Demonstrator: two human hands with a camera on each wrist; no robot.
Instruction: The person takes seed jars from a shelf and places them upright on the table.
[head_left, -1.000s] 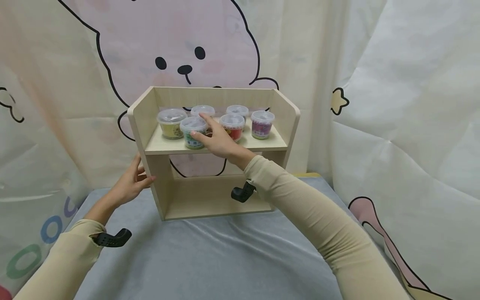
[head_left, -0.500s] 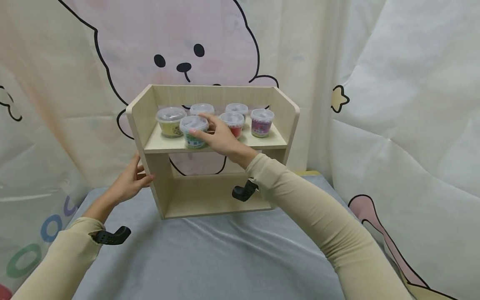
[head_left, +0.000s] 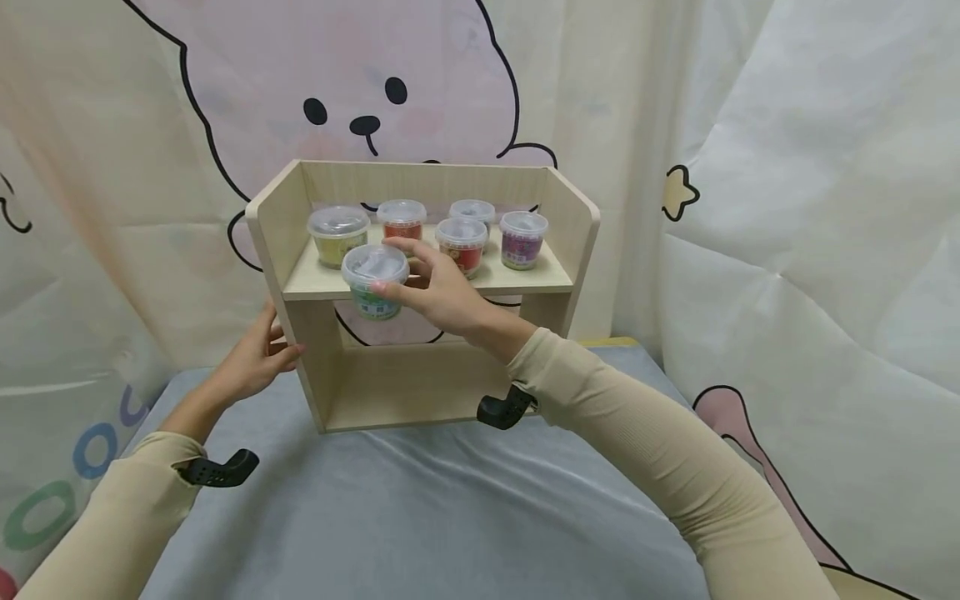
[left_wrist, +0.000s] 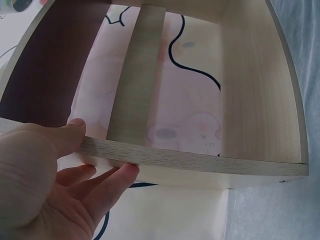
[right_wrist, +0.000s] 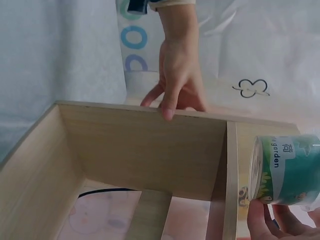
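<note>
My right hand (head_left: 446, 292) grips a small lidded plastic tub (head_left: 375, 283) with a green label and clear lid, thumb in front and fingers at its far side. The tub is just in front of the upper shelf's edge, slightly tilted; in the right wrist view the tub (right_wrist: 290, 170) shows a teal-green printed wrapper. My left hand (head_left: 255, 358) holds the left side panel of a pale wooden two-tier shelf (head_left: 315, 367). In the left wrist view its thumb lies on the panel's inner side, with the fingers of the hand (left_wrist: 65, 175) on the outer side.
On the upper board stand a yellow tub (head_left: 337, 242), two red tubs (head_left: 462, 250), a purple tub (head_left: 522, 242) and one partly hidden tub (head_left: 474, 210). The shelf stands on a grey-blue cloth (head_left: 420, 517). A printed curtain (head_left: 600, 100) hangs behind.
My right hand has drawn the green-labelled tub off the upper shelf, forward and slightly left. The red tub behind it has come into view. My left hand stays on the side panel.
</note>
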